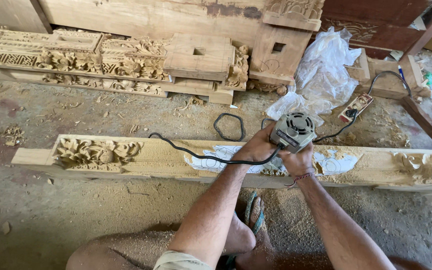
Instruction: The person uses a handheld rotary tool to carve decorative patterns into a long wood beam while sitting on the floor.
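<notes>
Knees and a sandalled foot [254, 215] sit just behind the beam [166, 157]. Both hands, left [257, 148] and right [297, 159], wrap tight round the router [292, 131] on the paper pattern [333, 162]. I'd keep the cord [196, 155] off the cut, go slow.

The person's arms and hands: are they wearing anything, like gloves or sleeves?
No gloves and no sleeves: both forearms are bare. The right hand has a thin reddish braided bracelet around its wrist. The left hand wears nothing. Both look dusted with fine sawdust.
</notes>
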